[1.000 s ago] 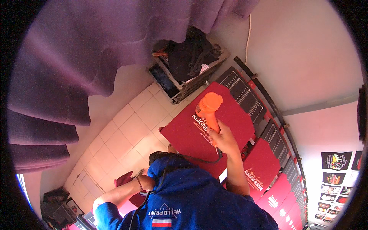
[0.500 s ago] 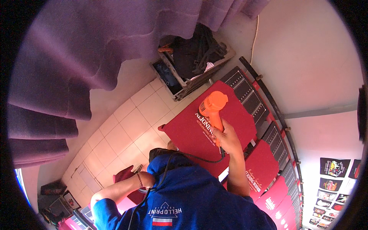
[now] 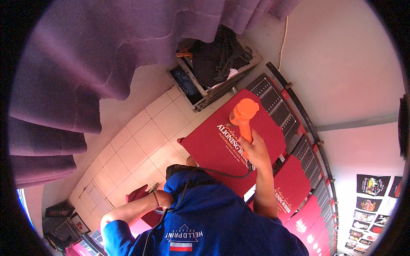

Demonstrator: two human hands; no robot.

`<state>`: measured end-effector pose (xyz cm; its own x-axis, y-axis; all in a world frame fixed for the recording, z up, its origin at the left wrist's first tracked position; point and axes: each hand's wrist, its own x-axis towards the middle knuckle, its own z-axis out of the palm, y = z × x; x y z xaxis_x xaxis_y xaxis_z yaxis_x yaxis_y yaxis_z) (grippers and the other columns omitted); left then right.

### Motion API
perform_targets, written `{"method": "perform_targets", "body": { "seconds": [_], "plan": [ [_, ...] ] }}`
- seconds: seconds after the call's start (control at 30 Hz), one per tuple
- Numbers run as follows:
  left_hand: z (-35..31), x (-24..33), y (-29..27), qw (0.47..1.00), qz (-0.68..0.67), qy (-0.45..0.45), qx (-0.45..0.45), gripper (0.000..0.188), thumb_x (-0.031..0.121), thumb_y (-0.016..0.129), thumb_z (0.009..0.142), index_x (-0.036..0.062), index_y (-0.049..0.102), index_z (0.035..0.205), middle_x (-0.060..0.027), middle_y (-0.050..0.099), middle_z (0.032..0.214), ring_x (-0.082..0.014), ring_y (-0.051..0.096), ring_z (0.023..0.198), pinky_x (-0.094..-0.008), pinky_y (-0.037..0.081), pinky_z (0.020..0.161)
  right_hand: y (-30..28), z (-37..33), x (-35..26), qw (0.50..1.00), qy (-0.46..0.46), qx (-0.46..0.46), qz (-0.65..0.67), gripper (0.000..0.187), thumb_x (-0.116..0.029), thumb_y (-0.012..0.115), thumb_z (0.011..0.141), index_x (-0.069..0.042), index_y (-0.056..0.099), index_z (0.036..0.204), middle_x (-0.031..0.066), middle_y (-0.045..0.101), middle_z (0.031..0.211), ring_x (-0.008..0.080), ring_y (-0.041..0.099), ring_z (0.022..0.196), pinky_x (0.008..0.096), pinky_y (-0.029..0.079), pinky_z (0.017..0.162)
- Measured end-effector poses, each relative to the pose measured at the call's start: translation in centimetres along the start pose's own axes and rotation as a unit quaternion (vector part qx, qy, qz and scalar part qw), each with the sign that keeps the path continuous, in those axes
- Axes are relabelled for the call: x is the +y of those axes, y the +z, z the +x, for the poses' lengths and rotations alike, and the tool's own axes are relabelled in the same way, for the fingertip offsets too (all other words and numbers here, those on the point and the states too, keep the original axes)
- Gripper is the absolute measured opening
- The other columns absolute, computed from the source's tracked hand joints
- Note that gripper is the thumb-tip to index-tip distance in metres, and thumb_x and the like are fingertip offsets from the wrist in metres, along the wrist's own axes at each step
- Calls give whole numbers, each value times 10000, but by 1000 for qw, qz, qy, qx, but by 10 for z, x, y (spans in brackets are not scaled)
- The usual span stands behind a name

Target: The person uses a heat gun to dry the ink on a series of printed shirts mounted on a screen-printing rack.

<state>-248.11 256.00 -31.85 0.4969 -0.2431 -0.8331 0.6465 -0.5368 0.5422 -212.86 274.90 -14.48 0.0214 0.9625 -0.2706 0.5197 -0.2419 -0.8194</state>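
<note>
My right hand point(image 3: 256, 151) is wrapped around the handle of an orange hair dryer point(image 3: 245, 110). The dryer is held over a maroon T-shirt point(image 3: 205, 141) spread flat on a board, beside its white and gold lettering. From the handle a black cord point(image 3: 222, 174) loops back toward my body. My left hand point(image 3: 163, 199) rests at my waist against my blue shirt point(image 3: 213, 213), its arm bent and its fingers hidden.
More maroon shirts point(image 3: 292, 183) lie in a row on boards to the right, with black slotted panels point(image 3: 273, 104) behind. Crates of dark cloth point(image 3: 218, 59) stand at the far side. A purple curtain point(image 3: 72, 81) hangs at left; the tiled floor point(image 3: 141, 136) lies below.
My right hand has shifted the hair dryer slightly to the right, uncovering more of the shirt's lettering. My left hand stays where it was.
</note>
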Motion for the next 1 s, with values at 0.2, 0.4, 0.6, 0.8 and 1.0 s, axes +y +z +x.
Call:
{"method": "perform_targets", "body": {
  "seconds": [0.2,0.4,0.6,0.8,1.0],
  "plan": [
    [-4,-1,-2,1000,8,1,5,253,220,751,730,60,746,927,-143,716,954,-308,678,931,-452,536,778,1,-4,2,998,0,-22,51,295,-153,586,909,11,527,1147,61,583,726,142,586,608,307,483,573],
    [-8,-1,-4,1000,3,-1,8,256,228,748,731,71,747,932,-139,715,962,-306,677,934,-455,535,779,-1,-12,1,998,-5,-33,58,299,-158,582,919,1,526,1166,50,572,700,136,571,571,293,469,550],
    [-10,-1,-5,1000,6,2,8,258,236,745,732,81,748,938,-136,715,971,-305,676,938,-457,534,780,-7,-18,-2,998,28,-35,47,258,-169,581,926,-9,529,1122,47,569,707,128,569,567,292,462,525],
    [-11,-1,-5,1000,13,2,6,260,244,742,733,91,750,943,-132,715,979,-304,675,941,-459,532,782,-12,-22,-2,996,57,-44,54,268,-172,587,920,-11,521,1124,51,568,705,130,569,564,304,467,520],
    [-12,-1,-5,1000,18,0,5,263,252,739,734,102,751,949,-128,714,987,-303,674,944,-461,531,783,-14,-25,2,995,62,-50,64,322,-164,591,902,-6,516,1173,58,580,705,145,581,576,318,477,545]
  ]
}}
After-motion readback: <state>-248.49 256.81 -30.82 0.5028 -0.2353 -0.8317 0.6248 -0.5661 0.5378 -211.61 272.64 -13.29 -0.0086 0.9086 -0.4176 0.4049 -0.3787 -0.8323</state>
